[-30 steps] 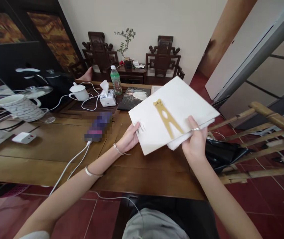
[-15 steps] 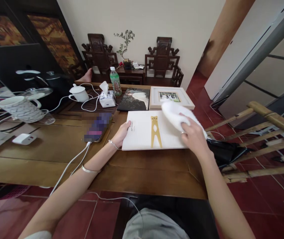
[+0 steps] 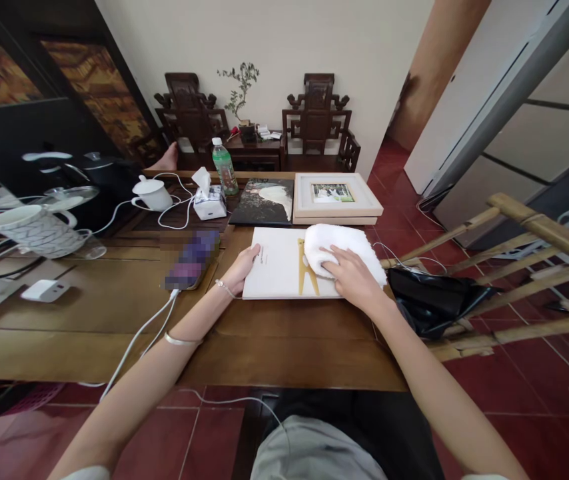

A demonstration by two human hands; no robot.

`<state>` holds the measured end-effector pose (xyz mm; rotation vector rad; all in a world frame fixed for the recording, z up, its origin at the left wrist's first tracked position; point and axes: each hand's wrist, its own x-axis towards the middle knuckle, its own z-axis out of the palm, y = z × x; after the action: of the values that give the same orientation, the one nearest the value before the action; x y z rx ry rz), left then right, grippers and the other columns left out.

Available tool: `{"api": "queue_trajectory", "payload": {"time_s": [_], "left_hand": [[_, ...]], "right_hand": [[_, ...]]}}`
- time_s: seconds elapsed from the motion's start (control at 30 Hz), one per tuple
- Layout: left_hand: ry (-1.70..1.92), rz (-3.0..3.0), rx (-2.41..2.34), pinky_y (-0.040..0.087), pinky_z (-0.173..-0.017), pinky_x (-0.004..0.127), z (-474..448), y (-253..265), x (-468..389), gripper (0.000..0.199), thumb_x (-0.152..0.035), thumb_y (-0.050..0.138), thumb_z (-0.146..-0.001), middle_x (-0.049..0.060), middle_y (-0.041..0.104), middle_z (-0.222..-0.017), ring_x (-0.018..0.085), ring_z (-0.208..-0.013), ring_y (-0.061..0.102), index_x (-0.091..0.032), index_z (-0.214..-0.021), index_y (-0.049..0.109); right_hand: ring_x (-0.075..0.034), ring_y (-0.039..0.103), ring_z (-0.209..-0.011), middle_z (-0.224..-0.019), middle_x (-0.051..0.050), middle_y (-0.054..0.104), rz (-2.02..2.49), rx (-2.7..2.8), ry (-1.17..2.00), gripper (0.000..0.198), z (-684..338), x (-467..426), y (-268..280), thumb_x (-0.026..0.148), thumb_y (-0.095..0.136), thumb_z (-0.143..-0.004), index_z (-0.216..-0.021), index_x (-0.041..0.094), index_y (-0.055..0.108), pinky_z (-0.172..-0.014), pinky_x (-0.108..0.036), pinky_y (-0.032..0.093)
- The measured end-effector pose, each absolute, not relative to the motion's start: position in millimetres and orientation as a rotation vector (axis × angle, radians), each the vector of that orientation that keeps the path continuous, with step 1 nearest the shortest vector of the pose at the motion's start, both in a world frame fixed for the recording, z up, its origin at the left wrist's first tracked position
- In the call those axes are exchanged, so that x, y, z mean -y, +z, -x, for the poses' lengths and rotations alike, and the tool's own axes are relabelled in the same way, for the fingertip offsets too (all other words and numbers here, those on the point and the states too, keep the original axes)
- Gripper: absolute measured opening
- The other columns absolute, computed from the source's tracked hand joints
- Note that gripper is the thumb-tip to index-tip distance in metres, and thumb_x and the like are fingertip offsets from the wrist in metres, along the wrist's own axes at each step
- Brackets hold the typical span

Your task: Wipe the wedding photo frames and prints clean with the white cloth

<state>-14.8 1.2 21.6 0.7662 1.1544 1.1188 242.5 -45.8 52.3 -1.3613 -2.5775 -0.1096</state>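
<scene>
A flat white rectangular panel, like a book or album cover, lies on the table with a long-legged gold animal figure on it and small dark print at its left. My left hand grips its left edge, thumb on top and the other fingers mostly hidden. On the panel's right part, my right hand presses a bunched white fluffy cloth, fingers bent into it. The cloth covers part of the gold figure and hides the panel's right side.
Behind the panel lie a dark picture panel and a white framed photo. A phone on a cable, a tissue box, a bottle, a lidded cup and a mug stand leftward. A bamboo rack is at right.
My right hand has moved left and brought the cloth down from a raised, flapping position onto the panel, over part of the gold figure. My left hand keeps its hold on the edge.
</scene>
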Motion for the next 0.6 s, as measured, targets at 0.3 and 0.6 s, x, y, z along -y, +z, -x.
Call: {"api": "queue_trajectory", "payload": {"time_s": [0.3,0.6], "left_hand": [[0.997,-1.123,-1.4,0.055,-0.07,0.034,21,27,0,0.039,-0.033,0.082,-0.064,0.012,0.073,-0.093,0.024,-0.078,0.069,-0.012,-0.093,0.066],[1.041,-1.907,-1.768,0.046,-0.085,0.038,24,28,12,0.044,-0.048,0.078,-0.064,0.01,0.07,-0.091,0.031,-0.091,0.064,-0.018,-0.094,0.066]], "right_hand": [[-0.033,0.036,-0.136,-0.145,-0.014,0.046,1.378,2.565,-0.085,0.057,-237,40,44,-0.01,0.043,-0.067,-0.113,0.016,0.065,-0.105,-0.059,0.031],[-0.032,0.035,-0.136,-0.143,-0.012,0.048,1.348,2.53,-0.104,0.056,-236,35,35,-0.008,0.043,-0.069,-0.112,0.019,0.066,-0.106,-0.061,0.028]]}}
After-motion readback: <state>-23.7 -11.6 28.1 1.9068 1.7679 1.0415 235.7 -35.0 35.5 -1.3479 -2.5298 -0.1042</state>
